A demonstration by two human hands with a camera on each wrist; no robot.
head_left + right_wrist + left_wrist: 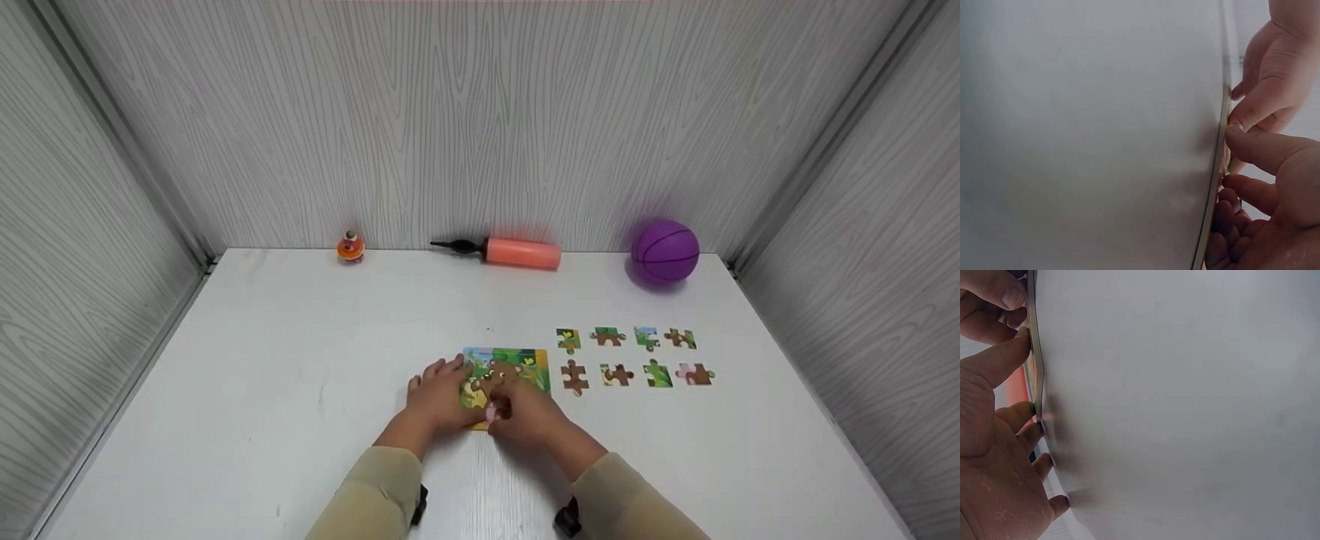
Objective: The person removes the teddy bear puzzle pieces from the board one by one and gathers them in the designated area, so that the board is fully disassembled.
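Desk (pixel 300 390): a white surface is being shown whole in the head view only; in both wrist views it is being seen edge-on as a blank grey plane.
Puzzle board (pixel 517 364): it is being kept flat on the desk, nearer the front edge than the back and a little right of the middle; its picture is being shown in the head view alone, while only its thin edge is being shown in the wrist views.
Left hand (pixel 439 397): it is being rested on the board's left part, with the fingers (pixel 1022 416) being pressed down against the board's edge; they are being held fairly straight, not clenched.
Right hand (pixel 529 412): it is being held over the board's front edge, with the thumb and fingers (pixel 1241 194) being curled and pinched at a small pink piece (pixel 491 411); the piece itself is being hidden in the right wrist view.
Loose pieces (pixel 634 356): eight are being laid out in two rows just right of the board.
Pump (pixel 510 253): an orange one is being kept along the back edge.
Ball (pixel 665 251): a purple one is being kept at the back right corner.
Spinning top (pixel 350 246): it is being kept at the back edge, left of the pump.
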